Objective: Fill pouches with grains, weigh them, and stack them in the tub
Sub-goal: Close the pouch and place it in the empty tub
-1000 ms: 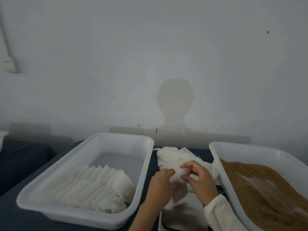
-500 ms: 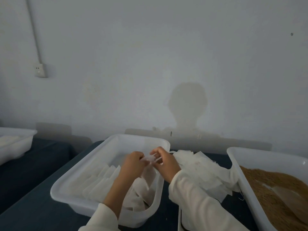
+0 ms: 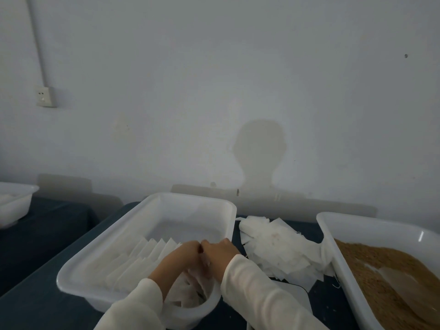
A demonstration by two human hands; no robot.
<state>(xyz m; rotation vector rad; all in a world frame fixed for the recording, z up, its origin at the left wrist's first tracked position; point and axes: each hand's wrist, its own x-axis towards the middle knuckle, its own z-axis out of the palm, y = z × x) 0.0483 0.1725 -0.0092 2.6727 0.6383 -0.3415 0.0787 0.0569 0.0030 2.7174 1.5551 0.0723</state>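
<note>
Fingertips (image 3: 202, 270) hidden among pouches (image 3: 190, 289); grip unclear.

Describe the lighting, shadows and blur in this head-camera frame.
Head view: dim, flat light; the person's shadow falls on the wall ahead; a small glint on the grain tub's rim; both hands slightly soft over the pouch tub; wide-angle bending at the edges.

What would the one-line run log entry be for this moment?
step: stacking pouch in tub | hands: left hand and right hand together over pouch row | grip: unclear | grain tub: right, untouched
</note>
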